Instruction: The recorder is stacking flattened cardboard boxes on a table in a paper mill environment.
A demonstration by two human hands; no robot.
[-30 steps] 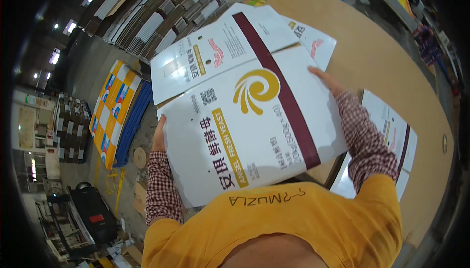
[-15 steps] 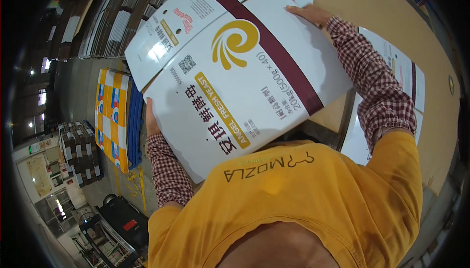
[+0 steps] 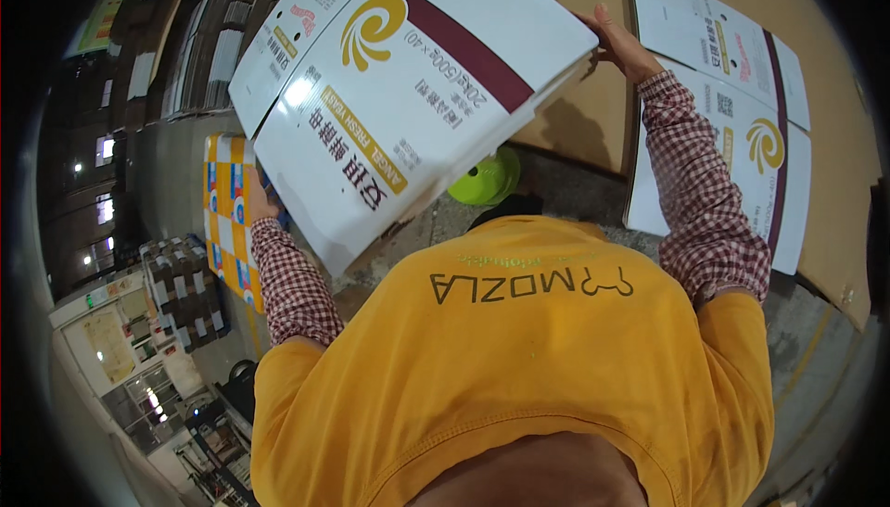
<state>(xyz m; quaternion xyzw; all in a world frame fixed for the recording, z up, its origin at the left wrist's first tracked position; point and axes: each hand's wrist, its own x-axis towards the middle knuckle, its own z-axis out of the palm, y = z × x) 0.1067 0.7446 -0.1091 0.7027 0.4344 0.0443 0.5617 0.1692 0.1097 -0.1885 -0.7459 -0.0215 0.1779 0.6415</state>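
Observation:
A tilted stack of flattened white cartons (image 3: 436,71), with a maroon band and a gold swirl on top, is held out in front of me. My left hand (image 3: 262,199) grips its left edge, fingers partly hidden behind the cardboard. At the far right corner my right hand (image 3: 623,48) holds the edge, with the thumb up and the other fingers partly out of sight underneath. Several layers show along the near right edge. Beside my right forearm, a second stack of the same flattened cartons (image 3: 677,34) lies on a brown board surface (image 3: 584,122).
A bright green round object (image 3: 487,178) sits low, below the held stack. To the left stand a yellow-and-white checked stack (image 3: 222,229) and a strapped pile of brown cardboard (image 3: 185,289). More bundled cardboard (image 3: 227,53) rises at the far left.
The held stack has swung left and away from my body, both hands moving with it. The second stack and the green object have come into fuller view.

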